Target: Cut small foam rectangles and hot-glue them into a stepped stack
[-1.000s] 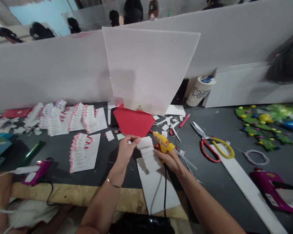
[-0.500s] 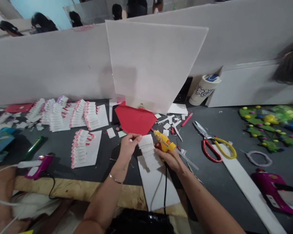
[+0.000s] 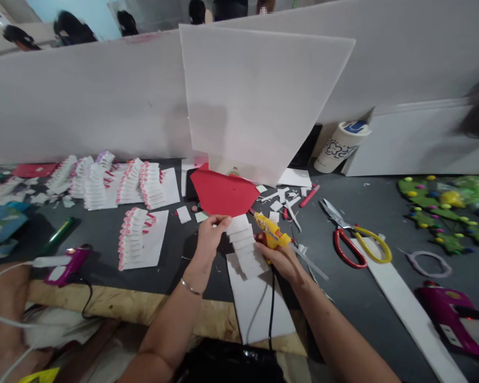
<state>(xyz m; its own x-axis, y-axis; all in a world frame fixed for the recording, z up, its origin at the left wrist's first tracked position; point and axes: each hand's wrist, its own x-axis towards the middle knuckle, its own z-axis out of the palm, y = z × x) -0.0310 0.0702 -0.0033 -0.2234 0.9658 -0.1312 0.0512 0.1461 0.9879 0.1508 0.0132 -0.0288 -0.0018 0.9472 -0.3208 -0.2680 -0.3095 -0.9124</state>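
My left hand point(image 3: 211, 234) pinches the upper left corner of a layered strip of small white paper pieces point(image 3: 245, 247). In my right hand point(image 3: 279, 258) is a yellow glue gun point(image 3: 270, 232), its nozzle pointing up and left beside the strip's top; the fingertips lie near the strip's right edge. A black cord point(image 3: 272, 303) hangs down from the gun. Below the strip, a white board point(image 3: 259, 311) lies over the table's front edge. Just beyond my hands sits a red sheet point(image 3: 225, 192).
Scissors point(image 3: 345, 229), a white strip point(image 3: 407, 314) and a magenta device point(image 3: 457, 319) lie right. Layered white pieces with pink edges point(image 3: 133, 239) lie left, near a green tube point(image 3: 58, 234). A white cup point(image 3: 339, 149) stands behind. Another person's arm point(image 3: 8, 308) is at lower left.
The view has shifted slightly, moving most things a little right in the picture. My hands keep their holds, and a small white piece at the strip's top now sits differently.
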